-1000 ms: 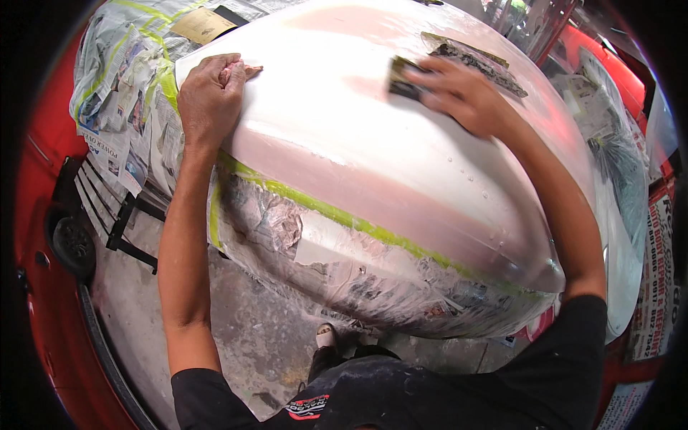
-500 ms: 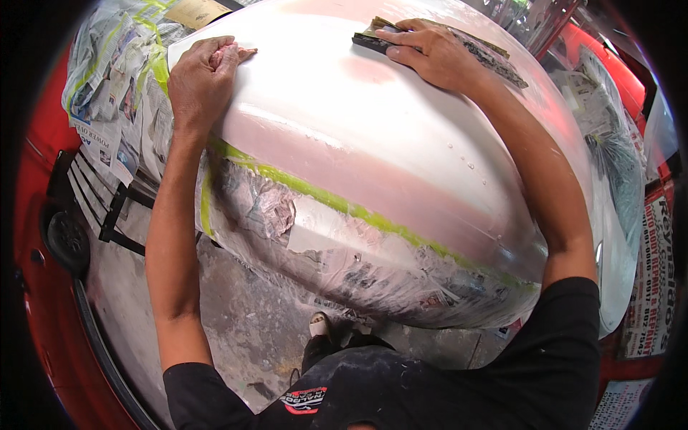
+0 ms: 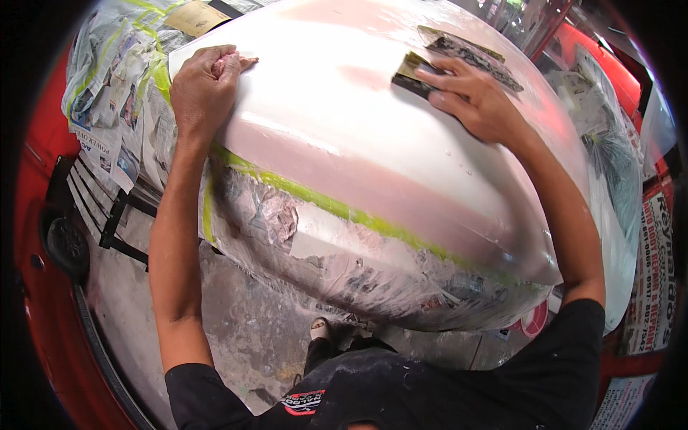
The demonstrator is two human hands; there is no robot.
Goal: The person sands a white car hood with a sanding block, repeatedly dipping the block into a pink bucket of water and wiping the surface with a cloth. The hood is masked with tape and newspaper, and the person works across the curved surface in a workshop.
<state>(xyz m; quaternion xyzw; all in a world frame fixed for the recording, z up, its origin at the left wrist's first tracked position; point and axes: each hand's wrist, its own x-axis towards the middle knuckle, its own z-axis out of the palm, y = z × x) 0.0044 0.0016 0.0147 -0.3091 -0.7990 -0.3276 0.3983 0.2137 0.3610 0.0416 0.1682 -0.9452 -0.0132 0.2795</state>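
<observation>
My left hand (image 3: 206, 97) is closed on a small crumpled pink cloth or pad (image 3: 244, 62) at the left edge of a curved white panel (image 3: 344, 122) with pink patches. My right hand (image 3: 469, 104), fingers bent, presses a dark rectangular sanding block with a tan face (image 3: 407, 72) against the upper middle of that panel. Just beyond it is a strip-shaped opening with grimy, mottled masking (image 3: 473, 57). Yellow-green tape (image 3: 322, 199) runs along the panel's near side, above paper and plastic masking (image 3: 373, 287) caked in pale dust.
Newspaper masking (image 3: 111, 93) covers the left; a black metal rack (image 3: 111, 226) stands below it. A red vehicle (image 3: 50, 322) borders the left. Plastic sheeting (image 3: 609, 186) and a printed banner (image 3: 645, 279) are on the right. My feet stand on concrete (image 3: 265, 351).
My right hand and the block swept up and left, then came back down and right, off the masked strip. My left hand shifted slightly up and left, then a little down, still gripping the pink piece.
</observation>
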